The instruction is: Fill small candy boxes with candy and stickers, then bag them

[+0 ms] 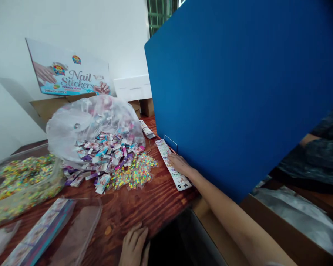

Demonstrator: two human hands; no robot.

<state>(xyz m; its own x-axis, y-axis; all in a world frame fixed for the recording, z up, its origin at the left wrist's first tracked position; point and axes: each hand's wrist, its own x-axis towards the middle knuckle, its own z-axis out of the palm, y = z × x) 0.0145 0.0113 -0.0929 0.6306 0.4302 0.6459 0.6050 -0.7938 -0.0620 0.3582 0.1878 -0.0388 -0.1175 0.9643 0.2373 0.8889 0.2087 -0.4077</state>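
As the right hand (181, 165) presses — a sticker strip (164, 152) lies beneath

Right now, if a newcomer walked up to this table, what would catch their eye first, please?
A tall blue divider fills the right side, standing on the wooden table. Left of it, a clear plastic bag spills a heap of small sticker packets across the table, with a Nail Stickers board propped behind. The right hand rests on a sticker strip beside the divider.
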